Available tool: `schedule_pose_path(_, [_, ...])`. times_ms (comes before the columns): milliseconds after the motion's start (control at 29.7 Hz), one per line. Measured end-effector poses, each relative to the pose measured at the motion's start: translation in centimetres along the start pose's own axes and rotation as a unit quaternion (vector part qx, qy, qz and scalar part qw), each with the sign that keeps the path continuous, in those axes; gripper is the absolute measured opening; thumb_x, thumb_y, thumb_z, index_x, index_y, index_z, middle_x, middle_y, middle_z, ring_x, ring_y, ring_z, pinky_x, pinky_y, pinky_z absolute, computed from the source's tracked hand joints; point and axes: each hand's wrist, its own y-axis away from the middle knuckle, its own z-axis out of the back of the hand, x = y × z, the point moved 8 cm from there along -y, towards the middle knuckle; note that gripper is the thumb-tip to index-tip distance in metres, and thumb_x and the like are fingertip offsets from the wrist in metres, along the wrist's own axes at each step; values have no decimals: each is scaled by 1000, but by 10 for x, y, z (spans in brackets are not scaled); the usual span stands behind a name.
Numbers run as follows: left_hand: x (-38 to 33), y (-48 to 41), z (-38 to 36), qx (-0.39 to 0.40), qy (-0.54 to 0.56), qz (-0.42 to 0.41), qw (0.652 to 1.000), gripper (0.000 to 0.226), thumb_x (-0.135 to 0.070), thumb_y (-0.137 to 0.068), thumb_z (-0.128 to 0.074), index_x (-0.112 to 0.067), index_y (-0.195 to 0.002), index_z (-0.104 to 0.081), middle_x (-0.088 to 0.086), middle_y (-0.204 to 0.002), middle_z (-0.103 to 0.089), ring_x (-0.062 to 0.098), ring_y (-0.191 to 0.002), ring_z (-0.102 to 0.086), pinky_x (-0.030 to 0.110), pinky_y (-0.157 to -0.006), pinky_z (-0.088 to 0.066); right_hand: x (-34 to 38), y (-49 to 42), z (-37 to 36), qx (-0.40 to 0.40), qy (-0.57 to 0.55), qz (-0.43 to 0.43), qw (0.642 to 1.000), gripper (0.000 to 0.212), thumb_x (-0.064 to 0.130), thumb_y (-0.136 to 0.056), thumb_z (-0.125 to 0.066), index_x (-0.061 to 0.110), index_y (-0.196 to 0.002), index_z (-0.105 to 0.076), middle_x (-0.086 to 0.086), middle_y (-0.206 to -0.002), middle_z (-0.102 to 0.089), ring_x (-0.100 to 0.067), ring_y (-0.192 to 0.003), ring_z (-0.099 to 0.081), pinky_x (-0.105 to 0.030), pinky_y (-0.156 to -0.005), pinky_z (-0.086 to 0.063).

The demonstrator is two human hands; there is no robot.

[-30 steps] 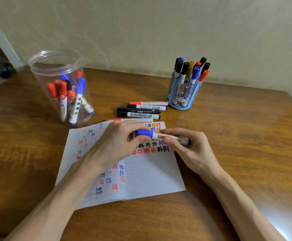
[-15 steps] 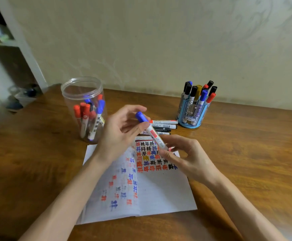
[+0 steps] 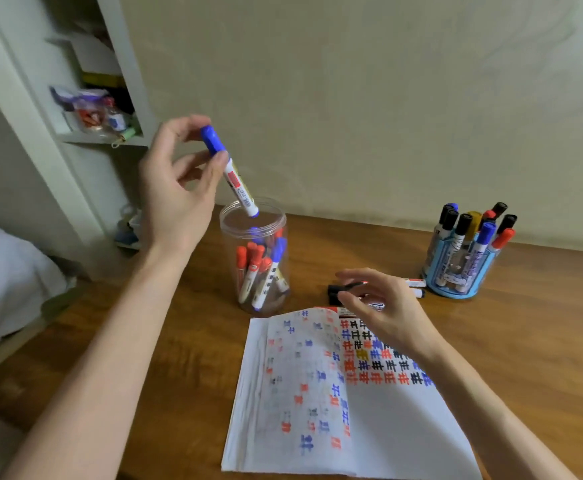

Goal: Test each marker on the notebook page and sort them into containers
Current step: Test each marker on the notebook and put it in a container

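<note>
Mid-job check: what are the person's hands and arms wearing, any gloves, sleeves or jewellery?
Nothing worn shows. The left hand and the right hand are bare, with no gloves, rings or watch, and no sleeve is in view down to the picture's lower edge.

the blue marker (image 3: pixel 233 178) is no longer held by both hands over the notebook page (image 3: pixel 387 427). the left hand (image 3: pixel 175 188) alone now pinches it by the cap, lifted up and leftward, with its lower end at the mouth of the clear plastic jar (image 3: pixel 229 251). the right hand (image 3: pixel 383 310) has let go and now hovers over the loose markers (image 3: pixel 335 291) behind the notebook; whether it grips one is unclear. the view has swung left, bringing a shelf (image 3: pixel 103 133) into sight.
</note>
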Motion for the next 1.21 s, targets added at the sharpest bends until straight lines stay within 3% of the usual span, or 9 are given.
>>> schedule_pose_path(168, [28, 18, -18, 74, -56, 15, 996, 38, -1, -92, -72, -12, -126, -61, -6, -125, -64, 7, -118, -64, 23, -92, -56, -11, 5, -7, -12, -10, -13, 1000, 29, 20, -98, -74, 22, -126, -74, 13, -118, -75, -1, -101, -72, -23, -87, -61])
schedule_pose_path(403, [53, 37, -30, 136, -152, -10, 979, 17, -23, -100, -64, -17, -114, -70, -7, -110, -72, 2, -104, -67, 27, -83, -59, -18, 9, 0, -33, -15, -19, 999, 31, 17, -97, -74, 43, -113, -70, 17, -110, -76, -2, -96, -73, -21, -85, -60])
schedule_pose_path(572, [67, 56, -34, 158, -244, -53, 955, 46, -49, -107, -43, -15, -94, -71, -6, -98, -69, 10, -98, -64, 50, -90, -52, -22, 12, 3, -31, -8, -24, 999, 25, 24, -97, -74, 40, -117, -72, 19, -112, -76, 0, -98, -73, -20, -84, -60])
schedule_pose_path(706, [69, 61, -39, 178, -268, -54, 945, 46, -62, -95, -55, -18, -90, -66, -5, -95, -66, 11, -99, -60, 43, -92, -52, -28, 13, 13, -68, 31, -34, 997, 26, 21, -95, -76, 34, -118, -74, 20, -104, -75, 4, -92, -70, -14, -76, -57])
schedule_pose_path(807, [70, 60, -41, 193, -290, -51, 936, 51, -69, -87, -61, -19, -95, -67, -4, -102, -67, 10, -104, -59, 42, -94, -53, -35, 14, 22, -79, 137, -45, 986, 28, 22, -94, -77, 28, -121, -75, 18, -105, -71, 1, -92, -65, -11, -75, -47])
schedule_pose_path(908, [75, 62, -41, 203, -262, -21, 943, 55, -66, -83, -66, -18, -110, -68, -3, -118, -66, 10, -116, -57, 43, -99, -53, -40, 14, 20, -44, 247, -33, 967, 23, 29, -92, -79, 25, -115, -78, 9, -111, -71, -11, -104, -58, -25, -83, -42])
schedule_pose_path(1042, [70, 69, -35, 154, -173, 4, 973, 54, -55, -85, -72, -16, -121, -68, -4, -135, -61, 7, -141, -43, 34, -115, -41, -42, 14, 15, -27, 307, 2, 951, 21, 31, -91, -81, 25, -111, -80, 7, -107, -72, -9, -96, -49, -28, -82, -42])
schedule_pose_path(1143, [47, 79, -31, 87, -153, -48, 983, 46, -43, -87, -77, -9, -116, -71, 4, -130, -63, 17, -137, -47, 32, -115, -38, -43, 14, 16, -37, 311, 14, 950, 16, 22, -91, -80, 20, -107, -81, 4, -101, -72, -13, -93, -54, -36, -84, -51])
schedule_pose_path(1210, [26, 91, -32, 45, -138, -86, 986, 38, -35, -86, -80, -6, -109, -73, 8, -122, -66, 23, -125, -54, 31, -108, -42, -36, 15, 18, -51, 311, 34, 948, 12, 18, -92, -79, 19, -104, -79, 3, -101, -72, -15, -94, -54, -36, -85, -47])
